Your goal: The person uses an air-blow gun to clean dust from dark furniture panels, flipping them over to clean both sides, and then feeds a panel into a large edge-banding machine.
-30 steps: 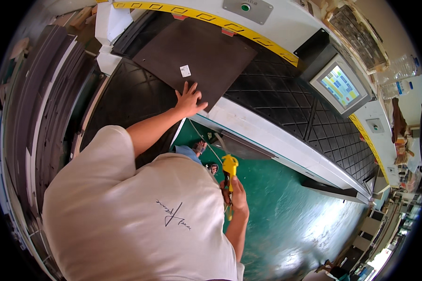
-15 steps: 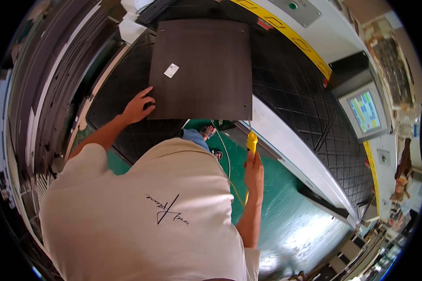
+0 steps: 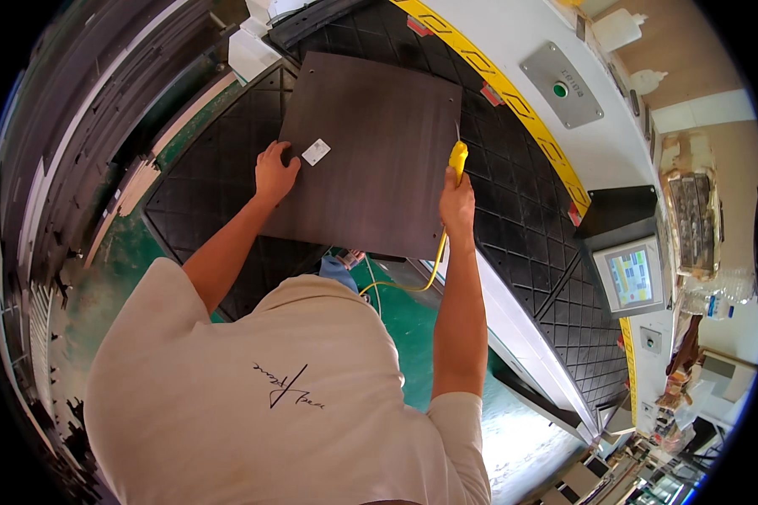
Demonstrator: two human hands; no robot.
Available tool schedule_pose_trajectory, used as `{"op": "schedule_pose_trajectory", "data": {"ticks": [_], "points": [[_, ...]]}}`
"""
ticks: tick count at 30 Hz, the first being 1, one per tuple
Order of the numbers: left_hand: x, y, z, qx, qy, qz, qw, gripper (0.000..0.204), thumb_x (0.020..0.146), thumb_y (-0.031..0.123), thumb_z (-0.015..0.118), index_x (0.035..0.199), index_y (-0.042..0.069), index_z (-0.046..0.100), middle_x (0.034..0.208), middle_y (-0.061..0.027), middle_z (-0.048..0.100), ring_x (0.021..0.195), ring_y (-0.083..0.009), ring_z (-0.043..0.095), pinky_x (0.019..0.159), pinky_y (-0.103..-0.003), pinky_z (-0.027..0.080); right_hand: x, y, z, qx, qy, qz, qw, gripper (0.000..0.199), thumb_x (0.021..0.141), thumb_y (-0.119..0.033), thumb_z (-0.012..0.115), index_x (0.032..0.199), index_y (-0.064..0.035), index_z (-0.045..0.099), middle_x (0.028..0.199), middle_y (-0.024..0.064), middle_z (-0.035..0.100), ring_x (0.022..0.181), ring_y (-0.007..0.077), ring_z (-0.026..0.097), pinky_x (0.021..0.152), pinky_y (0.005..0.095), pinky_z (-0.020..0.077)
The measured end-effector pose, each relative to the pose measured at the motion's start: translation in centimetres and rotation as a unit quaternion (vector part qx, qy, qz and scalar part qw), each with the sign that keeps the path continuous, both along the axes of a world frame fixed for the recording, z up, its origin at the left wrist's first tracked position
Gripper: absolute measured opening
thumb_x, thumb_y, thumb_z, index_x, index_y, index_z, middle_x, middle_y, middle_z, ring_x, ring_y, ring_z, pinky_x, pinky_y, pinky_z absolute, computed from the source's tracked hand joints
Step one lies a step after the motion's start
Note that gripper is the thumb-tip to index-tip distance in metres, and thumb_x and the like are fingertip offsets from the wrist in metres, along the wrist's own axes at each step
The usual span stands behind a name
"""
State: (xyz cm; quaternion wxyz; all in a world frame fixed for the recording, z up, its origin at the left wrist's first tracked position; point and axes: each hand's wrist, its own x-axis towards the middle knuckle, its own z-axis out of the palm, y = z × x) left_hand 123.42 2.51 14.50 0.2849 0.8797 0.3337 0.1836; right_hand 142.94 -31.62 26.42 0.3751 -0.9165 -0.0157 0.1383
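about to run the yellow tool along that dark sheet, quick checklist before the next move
1. Left hand flat on the sheet, beside the white label: ok.
2. Right hand gripping the yellow tool: ok.
3. Tool tip at the sheet's right edge: ok.
4. Yellow hose hanging free below the hand: ok.
5. Sheet lying flat on the black bed: cannot tell.
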Motion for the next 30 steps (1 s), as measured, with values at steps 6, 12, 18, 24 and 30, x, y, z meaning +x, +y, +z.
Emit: {"op": "schedule_pose_trajectory", "data": {"ticks": [6, 12, 18, 24, 30], "points": [[5.5, -1.5, 1.5, -0.004, 0.058, 0.101, 0.993, 0.052, 0.081, 0.038, 0.073, 0.127, 0.015, 0.066, 0.147, -0.0152, 0.053, 0.136, -0.0398, 0.045, 0.108, -0.055, 0.04, -2.2, -6.5, -6.8, 0.098, 0.058, -0.05, 0.992, 0.054, 0.084, -0.02, 0.061, 0.133, 0.0043, 0.059, 0.104, 0.0248, 0.07, 0.094, 0.0329, 0.071, 0.08, 0.0406, 0.0542], [11.7, -6.9, 3.2, -0.03, 0.116, 0.141, 0.983, 0.057, 0.076, 0.044, 0.076, 0.126, 0.017, 0.066, 0.152, -0.0167, 0.042, 0.138, -0.0392, 0.038, 0.111, -0.058, 0.031, -7.5, -10.7, -9.0, 0.237, 0.117, -0.193, 0.945, 0.053, 0.075, -0.003, 0.062, 0.128, 0.0023, 0.064, 0.095, 0.0045, 0.061, 0.085, 0.0158, 0.057, 0.073, 0.0301, 0.0473], [18.6, -8.0, 0.9, 0.035, -0.03, -0.064, 0.997, 0.046, 0.082, 0.035, 0.073, 0.122, 0.012, 0.068, 0.142, -0.0148, 0.055, 0.138, -0.0342, 0.045, 0.117, -0.054, 0.03, -12.0, -11.0, -8.7, 0.319, 0.194, -0.328, 0.868, 0.049, 0.073, 0.004, 0.054, 0.121, -0.0011, 0.063, 0.095, 0.0013, 0.053, 0.079, 0.0148, 0.052, 0.066, 0.0282, 0.0448], [15.7, -8.9, 4.2, 0.089, -0.002, -0.121, 0.989, 0.049, 0.085, 0.03, 0.073, 0.13, 0.013, 0.063, 0.146, -0.0127, 0.055, 0.141, -0.0328, 0.045, 0.117, -0.062, 0.028, -17.7, -0.8, -6.1, 0.505, 0.356, -0.043, 0.785, 0.047, 0.084, 0.006, 0.057, 0.131, -0.0001, 0.055, 0.126, 0.0117, 0.058, 0.115, 0.0274, 0.064, 0.094, 0.0495, 0.0602], [5.9, -13.6, 3.9, 0.065, 0.133, -0.271, 0.951, 0.077, 0.082, 0.051, 0.077, 0.148, 0.017, 0.054, 0.167, -0.0182, 0.024, 0.157, -0.0413, 0.014, 0.114, -0.08, 0.014, -16.4, -8.4, -9.1, 0.325, 0.12, -0.258, 0.902, 0.03, 0.086, 0.002, 0.057, 0.115, 0.0043, 0.062, 0.106, 0.0117, 0.064, 0.094, 0.0216, 0.069, 0.073, 0.0358, 0.0642]]}}
